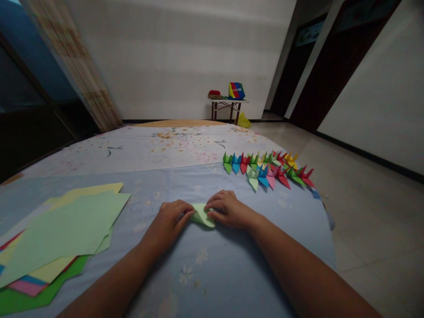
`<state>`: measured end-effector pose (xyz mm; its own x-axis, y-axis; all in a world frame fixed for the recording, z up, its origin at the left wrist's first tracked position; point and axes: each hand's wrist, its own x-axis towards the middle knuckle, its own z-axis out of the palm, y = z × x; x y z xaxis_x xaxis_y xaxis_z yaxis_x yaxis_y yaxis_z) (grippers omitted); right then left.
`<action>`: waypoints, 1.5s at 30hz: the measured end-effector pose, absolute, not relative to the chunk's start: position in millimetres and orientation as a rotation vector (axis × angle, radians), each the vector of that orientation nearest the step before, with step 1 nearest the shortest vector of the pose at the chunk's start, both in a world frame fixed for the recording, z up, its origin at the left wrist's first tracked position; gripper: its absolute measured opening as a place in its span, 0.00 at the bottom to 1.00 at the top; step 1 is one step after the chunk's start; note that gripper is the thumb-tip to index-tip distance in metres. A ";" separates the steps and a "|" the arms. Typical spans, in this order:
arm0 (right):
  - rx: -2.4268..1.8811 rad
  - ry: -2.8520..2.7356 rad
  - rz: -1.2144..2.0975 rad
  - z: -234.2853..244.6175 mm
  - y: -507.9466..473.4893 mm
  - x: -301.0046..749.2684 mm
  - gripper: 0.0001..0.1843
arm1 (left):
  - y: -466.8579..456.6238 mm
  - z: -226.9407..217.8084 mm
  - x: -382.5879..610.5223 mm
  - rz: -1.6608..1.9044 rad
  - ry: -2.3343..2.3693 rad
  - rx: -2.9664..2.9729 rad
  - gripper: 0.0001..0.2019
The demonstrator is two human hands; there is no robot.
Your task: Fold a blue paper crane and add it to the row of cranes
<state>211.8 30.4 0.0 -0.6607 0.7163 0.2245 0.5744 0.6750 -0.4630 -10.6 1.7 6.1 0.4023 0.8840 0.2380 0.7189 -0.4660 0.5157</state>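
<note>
A small piece of pale green folded paper [199, 213] lies on the blue flowered cloth in front of me, one flap curving up. My left hand [174, 218] pinches its left corner between thumb and fingers. On the opposite side, my right hand [228, 209] has its curled fingers on the paper's right part, thumb and fingertips closed at the flap. Fingertips cover some of the paper's edges, so its full shape is hidden.
Loose coloured paper sheets [66, 225] are piled at the left, pale green on top. Several folded paper cranes [263, 176] stand in rows at the right. The flowered tablecloth [185, 150] covers the round table. A small side table [228, 101] stands by the wall.
</note>
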 end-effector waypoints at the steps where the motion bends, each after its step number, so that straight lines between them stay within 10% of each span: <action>1: -1.009 -2.506 0.508 3.2 28.6 211.5 0.10 | 3.8 6.3 -13.3 0.716 1.377 2.292 0.09; 20: -0.891 -2.592 0.672 1.9 31.5 218.2 0.26 | 8.7 7.4 -28.2 0.541 1.168 2.338 0.14; 45: -0.851 -2.526 0.808 3.1 37.7 226.4 0.17 | 3.6 -6.5 -19.6 0.411 1.276 2.547 0.13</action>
